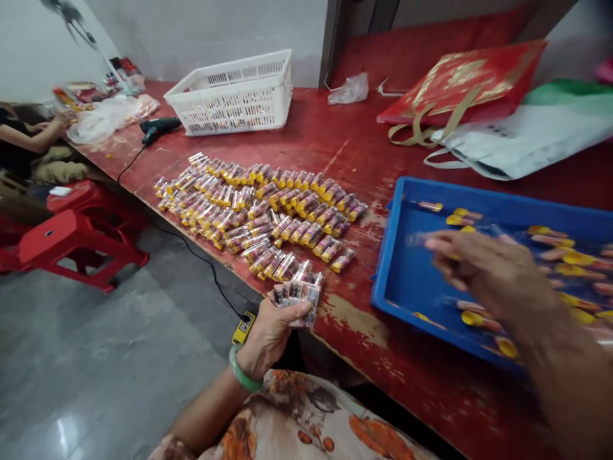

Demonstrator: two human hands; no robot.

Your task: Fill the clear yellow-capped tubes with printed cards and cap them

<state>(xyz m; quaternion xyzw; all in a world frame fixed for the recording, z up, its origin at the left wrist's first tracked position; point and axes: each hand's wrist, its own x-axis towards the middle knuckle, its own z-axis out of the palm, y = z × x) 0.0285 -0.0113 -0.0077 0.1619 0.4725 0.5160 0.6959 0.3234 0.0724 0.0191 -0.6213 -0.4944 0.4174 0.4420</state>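
Observation:
My left hand (275,329), with a green bangle on its wrist, is closed around a fanned stack of small printed slips (299,297) at the table's front edge. Just beyond it, rows of small clear-wrapped tubes with yellow ends (287,195) cover the table. Over the blue tray (390,255), my right hand (483,262) is blurred by motion. Its fingers are pinched together, with a blurred, see-through thing at their tips that I cannot make out. Loose pinkish tubes with yellow caps (577,257) lie scattered in the tray, partly hidden by my right arm.
A white plastic basket (230,105) stands at the back, beside a dark heat gun (158,128). Red (469,83) and white (536,137) bags lie behind the tray. Red stools (81,246) and a power cord are at left; another person's arm (33,137) shows far left.

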